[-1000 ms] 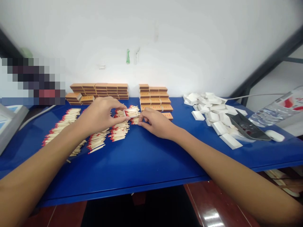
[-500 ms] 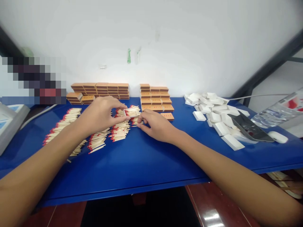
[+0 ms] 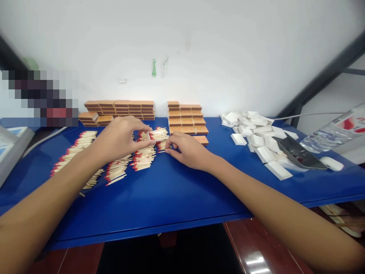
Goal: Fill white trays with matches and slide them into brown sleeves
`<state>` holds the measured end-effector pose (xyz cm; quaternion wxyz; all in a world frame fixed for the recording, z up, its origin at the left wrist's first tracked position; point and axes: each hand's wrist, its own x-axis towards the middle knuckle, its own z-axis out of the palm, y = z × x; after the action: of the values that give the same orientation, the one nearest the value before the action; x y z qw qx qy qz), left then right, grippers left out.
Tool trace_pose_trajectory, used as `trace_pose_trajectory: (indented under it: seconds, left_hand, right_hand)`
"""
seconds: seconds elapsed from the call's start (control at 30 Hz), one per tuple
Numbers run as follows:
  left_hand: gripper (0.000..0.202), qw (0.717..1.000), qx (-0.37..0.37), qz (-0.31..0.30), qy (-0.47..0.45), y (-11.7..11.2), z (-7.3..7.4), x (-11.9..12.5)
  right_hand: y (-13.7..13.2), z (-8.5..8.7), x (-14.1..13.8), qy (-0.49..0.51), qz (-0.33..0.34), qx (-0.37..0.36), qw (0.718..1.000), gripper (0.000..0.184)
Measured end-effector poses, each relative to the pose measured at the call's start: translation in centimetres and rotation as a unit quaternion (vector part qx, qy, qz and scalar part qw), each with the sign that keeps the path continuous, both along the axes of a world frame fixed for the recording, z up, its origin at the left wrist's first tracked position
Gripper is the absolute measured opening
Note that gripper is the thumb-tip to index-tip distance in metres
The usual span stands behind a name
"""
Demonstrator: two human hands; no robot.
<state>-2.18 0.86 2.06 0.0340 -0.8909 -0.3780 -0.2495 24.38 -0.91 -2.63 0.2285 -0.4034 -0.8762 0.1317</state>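
My left hand (image 3: pixel 118 139) is closed on a small white matchbox tray (image 3: pixel 157 135) full of red-tipped matches, held just above the blue table (image 3: pixel 176 190). My right hand (image 3: pixel 189 149) rests on the table beside it, fingers pinched at a few loose matches (image 3: pixel 163 146) under the tray. Rows of loose matches (image 3: pixel 144 158) lie below and to the left of my left hand.
Brown matchbox sleeves are stacked at the back (image 3: pixel 121 108) and centre (image 3: pixel 186 120). A heap of white inner trays (image 3: pixel 256 133) lies to the right, with a dark phone (image 3: pixel 298 153) and a white mouse (image 3: pixel 331 163). A grey device (image 3: pixel 11 148) sits at the left edge.
My right hand's fingers have curled in a little toward the matches under the tray. My left hand and the tray have barely moved.
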Motion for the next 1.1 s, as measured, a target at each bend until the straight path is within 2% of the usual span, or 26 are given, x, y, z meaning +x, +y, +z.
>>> trace_pose_trajectory:
  seconds: [0.17,0.37,0.8,0.9,1.1]
  left_hand:
    - [0.041,1.000,0.012,0.004,0.013,-0.1,0.1,0.1]
    - [0.042,1.000,0.008,0.005,0.014,0.0,0.0,-0.1]
    - [0.041,1.000,0.011,0.004,0.020,0.0,0.1,0.0]
    - [0.038,1.000,0.012,0.012,0.015,0.1,0.1,-0.2]
    - [0.043,1.000,-0.016,-0.016,-0.007,-0.4,0.0,0.5]
  right_hand:
    - [0.1,-0.1,0.1,0.001,0.008,-0.003,1.000,0.010]
    - [0.3,-0.3,0.2,-0.004,0.009,0.008,1.000,0.003]
    - [-0.1,0.3,0.3,-0.009,0.014,-0.033,0.999,0.010]
    - [0.0,1.0,1.0,-0.001,0.017,-0.002,1.000,0.011]
    - [-0.3,2.5,1.4,0.072,-0.037,0.077,0.994,0.010]
